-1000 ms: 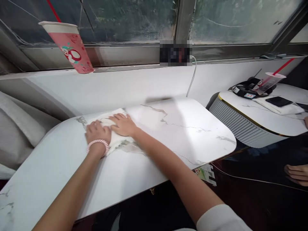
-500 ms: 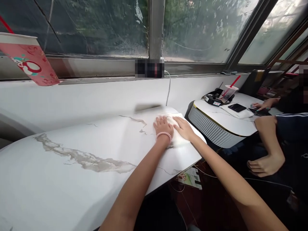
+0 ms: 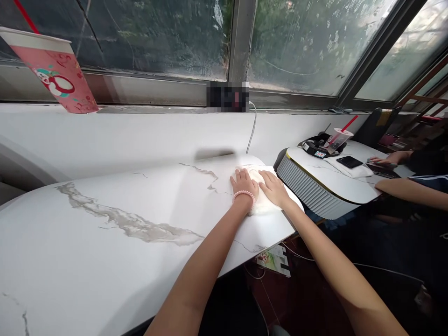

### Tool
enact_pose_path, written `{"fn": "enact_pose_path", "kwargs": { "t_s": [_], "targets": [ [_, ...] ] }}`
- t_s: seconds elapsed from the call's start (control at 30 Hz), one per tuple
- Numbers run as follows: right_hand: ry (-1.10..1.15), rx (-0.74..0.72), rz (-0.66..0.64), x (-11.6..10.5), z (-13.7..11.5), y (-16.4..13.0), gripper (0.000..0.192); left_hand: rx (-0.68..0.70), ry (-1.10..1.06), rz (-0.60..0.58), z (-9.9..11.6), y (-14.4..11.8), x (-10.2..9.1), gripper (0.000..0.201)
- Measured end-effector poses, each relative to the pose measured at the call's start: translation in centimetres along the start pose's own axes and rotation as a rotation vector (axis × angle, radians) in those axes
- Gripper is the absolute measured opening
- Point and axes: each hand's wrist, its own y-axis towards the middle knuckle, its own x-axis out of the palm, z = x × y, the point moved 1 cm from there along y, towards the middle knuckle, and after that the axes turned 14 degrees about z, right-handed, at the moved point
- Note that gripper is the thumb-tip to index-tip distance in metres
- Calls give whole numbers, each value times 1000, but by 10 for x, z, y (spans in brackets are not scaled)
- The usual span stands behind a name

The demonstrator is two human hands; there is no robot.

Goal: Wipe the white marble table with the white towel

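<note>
Most of the cloth (image 3: 263, 205) lies hidden under the left hand (image 3: 244, 183) and right hand (image 3: 274, 187); only its edges show. A pixelated block (image 3: 227, 96) at 12 o'clock on the sill cannot be read. The cup (image 3: 56, 70) at 10 o'clock loses its straw at the top edge. The bench (image 3: 105, 242) runs off at 8 o'clock. The phone (image 3: 349, 162) at 3 o'clock is too small for detail.

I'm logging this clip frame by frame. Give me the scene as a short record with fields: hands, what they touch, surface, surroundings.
left hand: flat on white cloth, pink bracelet at wrist
right hand: flat on the same cloth
surface: white marble-look table, cloth near its right end
sill: pink paper cup
right: second table with phone, another person's arm
</note>
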Motion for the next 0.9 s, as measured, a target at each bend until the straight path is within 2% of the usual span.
{"fn": "enact_pose_path", "kwargs": {
  "t_s": [0.17, 0.37, 0.53, 0.7, 0.8, 0.9],
  "targets": [
    [-3, 45, 24, -3, -6, -9, 56, 43, -4, 6, -4, -5, -5, 60],
    [5, 42, -10, -11, -15, -19, 55, 42, -5, -11, -8, -13, -7, 61],
    [22, 32, 26, -13, -19, -27, 55, 46, -27, -2, -10, -19, -10, 65],
    [15, 67, 59, -11, -24, -38, 55, 79, -43, -44, -14, -26, -14, 62],
    [16, 98, 67, -11, -34, -46, 54, 107, -37, -44, -20, -31, -17, 62],
    [27, 124, 77, -12, -55, -54, 54, 137, 2, -33, -34, -38, -25, 63]
  ]
}}
